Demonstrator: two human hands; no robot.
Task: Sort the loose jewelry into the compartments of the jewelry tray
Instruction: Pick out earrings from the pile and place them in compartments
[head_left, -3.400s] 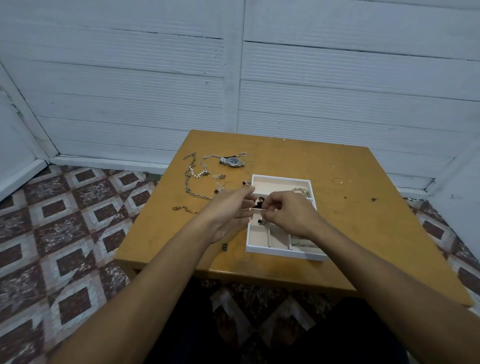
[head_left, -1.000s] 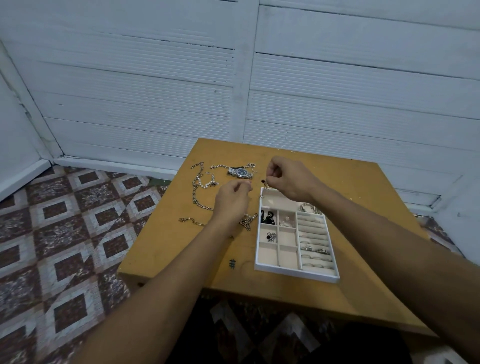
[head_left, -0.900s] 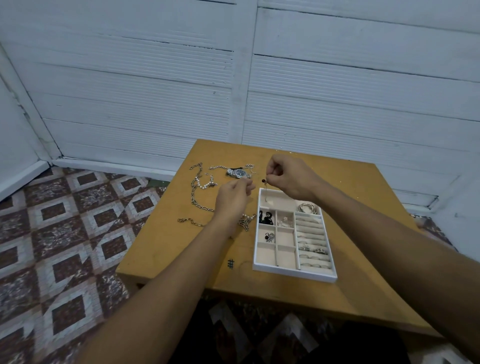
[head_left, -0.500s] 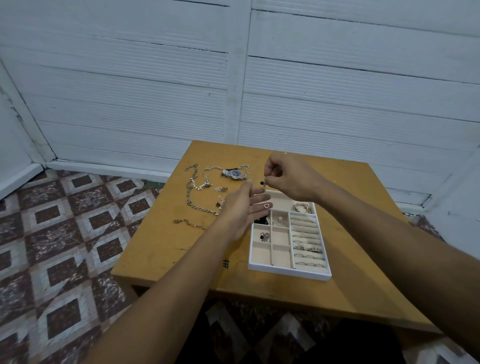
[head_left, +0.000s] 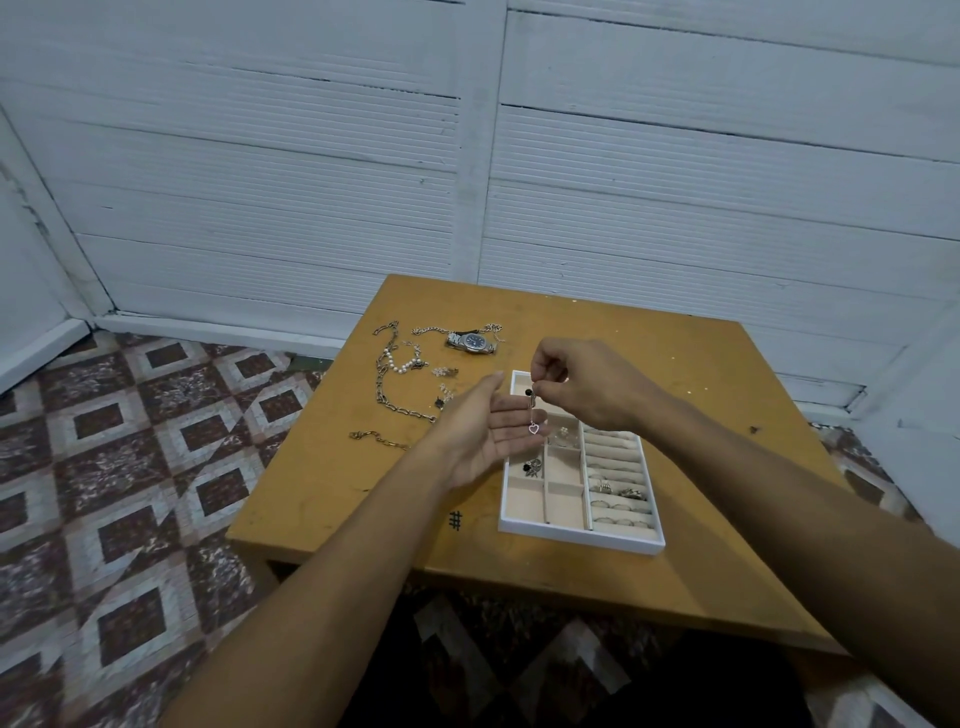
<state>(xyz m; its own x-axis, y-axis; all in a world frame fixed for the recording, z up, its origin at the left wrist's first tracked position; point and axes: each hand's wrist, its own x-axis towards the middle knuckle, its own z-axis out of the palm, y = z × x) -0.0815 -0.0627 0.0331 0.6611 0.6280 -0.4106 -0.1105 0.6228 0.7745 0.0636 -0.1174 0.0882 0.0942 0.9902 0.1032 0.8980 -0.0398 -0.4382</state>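
Up from the table (head_left: 727, 364) beside the jewelry tray (head_left: 582, 535) since a second before, the left hand (head_left: 485, 434) lay flat, palm up and fingers straight, over the tray's far left corner, while the right hand (head_left: 587, 387) pinched a thin heart earring (head_left: 533, 428) dangling onto or just above those fingers.

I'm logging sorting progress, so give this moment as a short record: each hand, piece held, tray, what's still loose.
right hand: pinches heart charm piece by its top
left hand: open, palm up beneath the charm
jewelry tray: rings in right rows, small pieces in some left cells
still loose: watch, chains on table left of tray
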